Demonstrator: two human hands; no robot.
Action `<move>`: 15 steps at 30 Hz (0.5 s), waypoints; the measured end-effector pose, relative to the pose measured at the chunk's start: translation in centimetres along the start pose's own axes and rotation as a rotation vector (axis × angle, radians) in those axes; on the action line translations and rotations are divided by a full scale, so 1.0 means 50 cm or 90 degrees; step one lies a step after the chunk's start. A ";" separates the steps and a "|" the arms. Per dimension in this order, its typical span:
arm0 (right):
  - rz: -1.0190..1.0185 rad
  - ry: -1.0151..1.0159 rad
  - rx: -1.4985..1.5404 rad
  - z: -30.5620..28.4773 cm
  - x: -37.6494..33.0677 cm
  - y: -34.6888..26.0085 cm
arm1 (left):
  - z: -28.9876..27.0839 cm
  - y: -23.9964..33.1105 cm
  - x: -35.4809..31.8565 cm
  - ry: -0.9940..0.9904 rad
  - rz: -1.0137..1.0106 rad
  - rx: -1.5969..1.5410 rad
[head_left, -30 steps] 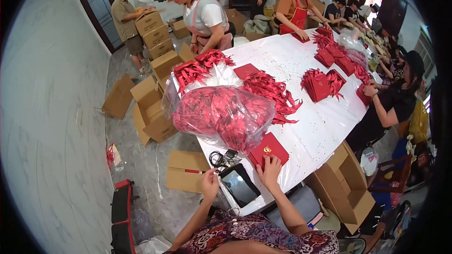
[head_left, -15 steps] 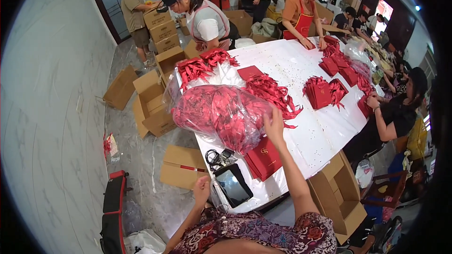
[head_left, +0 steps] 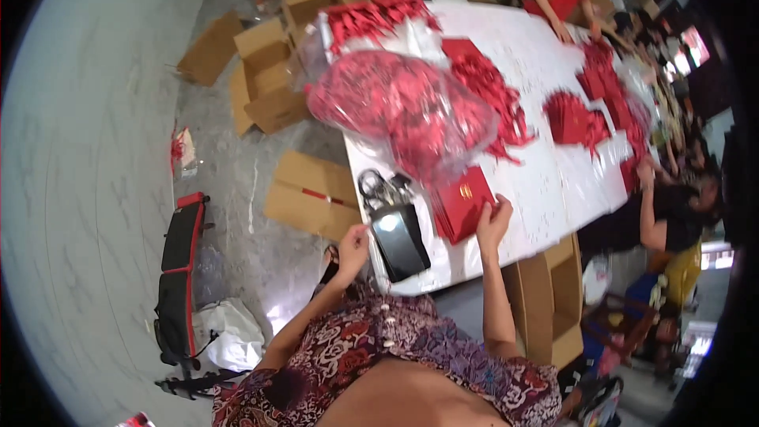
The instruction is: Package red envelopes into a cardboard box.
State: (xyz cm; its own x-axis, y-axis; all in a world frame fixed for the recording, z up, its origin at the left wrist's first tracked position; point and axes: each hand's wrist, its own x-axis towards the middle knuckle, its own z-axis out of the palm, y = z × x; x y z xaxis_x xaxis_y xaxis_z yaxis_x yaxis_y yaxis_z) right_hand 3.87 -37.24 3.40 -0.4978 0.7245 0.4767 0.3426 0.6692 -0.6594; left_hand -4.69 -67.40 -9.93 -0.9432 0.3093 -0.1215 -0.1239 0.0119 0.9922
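A stack of flat red bags (head_left: 462, 204), with a gold mark on top, lies near the front of the white table. My right hand (head_left: 493, 225) is at its right edge, thumb and fingers apart; it seems to touch the stack, but I see no firm grip. My left hand (head_left: 355, 249) is closed, fingertips together, beside a dark tablet-like device (head_left: 399, 239), with nothing visible in it. Behind the stack bulges a large clear plastic sack (head_left: 407, 111) full of red ribboned pieces. Dark cables (head_left: 379, 186) lie between sack and device.
The white table (head_left: 545, 205) also bears red ribbons (head_left: 498, 99) and more red bags (head_left: 571, 120). Cardboard boxes stand at the left (head_left: 269, 83) and by my right arm (head_left: 545, 292). A flattened carton (head_left: 308, 194) lies left of the table. Other people work around it.
My right hand has left the plastic sack and come nearer, to the red bags' edge. My left hand has moved up beside the device. The view has tilted downward, blurring the picture.
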 end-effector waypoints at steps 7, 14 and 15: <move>-0.042 -0.150 0.067 -0.013 -0.112 -0.149 | -0.011 0.035 -0.013 0.002 0.000 0.040; 0.027 -0.089 0.110 -0.007 -0.196 -0.128 | -0.014 0.095 -0.071 -0.035 -0.029 0.064; 0.060 -0.099 0.113 -0.010 -0.206 -0.116 | -0.018 0.097 -0.082 -0.038 -0.032 0.085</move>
State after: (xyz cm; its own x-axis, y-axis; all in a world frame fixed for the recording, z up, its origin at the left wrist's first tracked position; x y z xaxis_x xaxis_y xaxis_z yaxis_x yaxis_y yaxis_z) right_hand 7.40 -48.52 2.60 -0.5915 0.7391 0.3223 0.2543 0.5504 -0.7952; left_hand -1.72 -69.47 -4.64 -0.9163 0.3611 -0.1729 -0.1242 0.1542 0.9802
